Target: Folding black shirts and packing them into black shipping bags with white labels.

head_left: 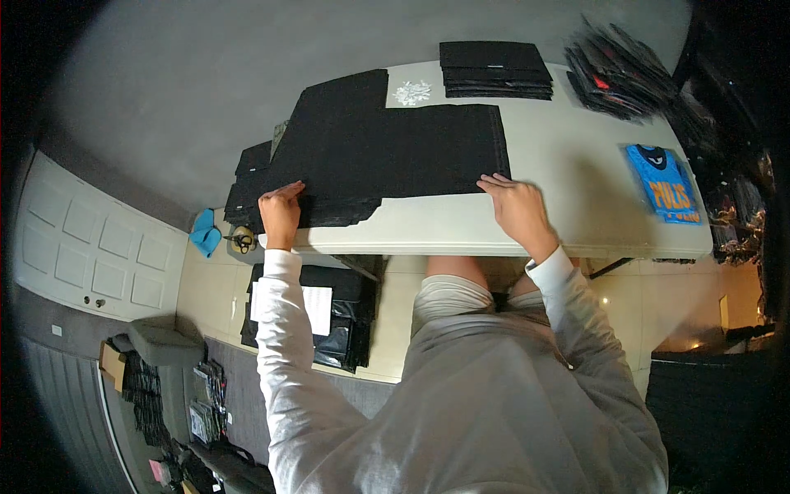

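Observation:
A wide black cloth garment [395, 152], with a seam near its right edge, lies spread flat on the white table. Its outline is stepped at the far side. At its near left edge rests my left hand [281, 212], fingers stretched out and close together over the cloth; the thumb is mostly hidden. My right hand [520, 214] lies at the near right corner, with its fingers straight and pointing left onto the edge. More folded black cloth [341, 212] shows beneath the garment, and dark folded pieces [247, 189] stick out at its left.
On the white table [568, 193] are small white pieces [412, 92], a black stack [496, 72], bagged garments [617, 74] and a folded blue shirt [665, 188]. Scissors [242, 240] lie left of the table. Underneath stand black packages [350, 321].

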`<state>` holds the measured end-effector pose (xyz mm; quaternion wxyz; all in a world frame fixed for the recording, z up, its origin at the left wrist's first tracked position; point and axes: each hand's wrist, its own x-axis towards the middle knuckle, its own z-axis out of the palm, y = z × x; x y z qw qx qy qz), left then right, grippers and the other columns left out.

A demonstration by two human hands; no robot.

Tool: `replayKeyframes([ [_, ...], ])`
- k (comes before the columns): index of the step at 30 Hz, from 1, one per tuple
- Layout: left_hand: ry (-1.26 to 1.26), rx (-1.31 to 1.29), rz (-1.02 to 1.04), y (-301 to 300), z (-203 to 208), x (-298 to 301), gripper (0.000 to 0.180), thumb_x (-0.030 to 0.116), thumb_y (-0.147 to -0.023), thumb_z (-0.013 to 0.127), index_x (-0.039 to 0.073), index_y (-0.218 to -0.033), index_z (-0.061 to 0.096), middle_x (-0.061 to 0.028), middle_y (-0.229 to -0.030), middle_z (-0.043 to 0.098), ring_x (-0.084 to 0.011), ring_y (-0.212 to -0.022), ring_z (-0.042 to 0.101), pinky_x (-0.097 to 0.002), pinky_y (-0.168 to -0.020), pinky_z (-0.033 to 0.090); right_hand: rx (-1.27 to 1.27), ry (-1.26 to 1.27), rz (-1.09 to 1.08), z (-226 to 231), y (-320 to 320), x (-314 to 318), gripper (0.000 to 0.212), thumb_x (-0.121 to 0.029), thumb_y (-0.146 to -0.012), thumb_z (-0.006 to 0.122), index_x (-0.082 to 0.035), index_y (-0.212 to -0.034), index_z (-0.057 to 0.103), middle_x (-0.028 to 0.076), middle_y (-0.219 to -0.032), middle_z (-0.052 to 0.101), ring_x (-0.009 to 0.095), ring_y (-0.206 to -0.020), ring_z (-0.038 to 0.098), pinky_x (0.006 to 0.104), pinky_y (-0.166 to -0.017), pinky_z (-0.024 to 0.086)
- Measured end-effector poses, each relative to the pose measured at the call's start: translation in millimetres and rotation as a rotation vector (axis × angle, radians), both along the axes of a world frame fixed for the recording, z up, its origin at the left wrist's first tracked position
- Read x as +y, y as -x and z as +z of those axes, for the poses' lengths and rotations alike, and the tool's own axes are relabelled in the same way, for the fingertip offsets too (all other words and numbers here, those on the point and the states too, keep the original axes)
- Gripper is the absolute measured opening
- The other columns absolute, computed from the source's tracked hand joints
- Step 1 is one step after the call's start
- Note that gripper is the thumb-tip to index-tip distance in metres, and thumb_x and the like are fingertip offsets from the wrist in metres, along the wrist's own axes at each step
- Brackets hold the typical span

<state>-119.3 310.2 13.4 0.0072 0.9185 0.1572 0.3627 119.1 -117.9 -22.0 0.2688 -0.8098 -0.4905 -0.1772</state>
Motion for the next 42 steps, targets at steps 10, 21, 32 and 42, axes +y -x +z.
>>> replayKeyframes([
  [10,0.076,0.355,0.029,7.5,-15.9,6.7,0.041,-0.005,-0.089,0.054,0.011,-0.120,0.077,-0.0074,-0.131,0.070,-0.0288,-0.129,0.062,-0.0521,-0.109,0.046,0.072,0.025,-0.008,5.6,16.4,-16.3,0.030,-0.006,-0.092,0.060,-0.004,-0.118,0.075,0.014,-0.129,0.070,0.029,-0.126,0.064,0.0450,-0.107,0.051],
  [21,0.168,0.427,-0.069,4.0,-6.8,-12.0,0.044,-0.003,-0.095,0.049,0.011,-0.131,0.070,-0.0070,-0.139,0.064,-0.0356,-0.135,0.055,-0.0628,-0.110,0.040,0.106,0.004,-0.064,3.6,18.2,-38.4,0.030,-0.008,-0.091,0.061,-0.004,-0.117,0.076,0.013,-0.133,0.068,0.029,-0.130,0.062,0.0458,-0.113,0.045],
  [32,0.323,0.351,-0.004,13.9,-32.8,-35.1,0.047,0.001,-0.100,0.042,0.012,-0.140,0.065,-0.0108,-0.155,0.051,-0.0398,-0.150,0.036,-0.0675,-0.118,0.024,0.086,-0.014,-0.228,0.4,35.6,-50.8,0.030,-0.011,-0.090,0.062,-0.010,-0.115,0.078,0.007,-0.132,0.071,0.026,-0.132,0.060,0.0495,-0.114,0.042],
  [42,0.330,-0.143,-0.014,-10.1,-25.9,-128.6,0.068,-0.006,-0.084,0.039,0.005,-0.149,0.054,-0.0146,-0.155,0.052,-0.0391,-0.152,0.034,-0.0689,-0.121,0.009,0.279,-0.270,-0.073,29.5,40.4,-87.3,0.045,-0.013,-0.086,0.065,-0.007,-0.130,0.070,0.014,-0.144,0.062,0.032,-0.140,0.052,0.0552,-0.120,0.032],
])
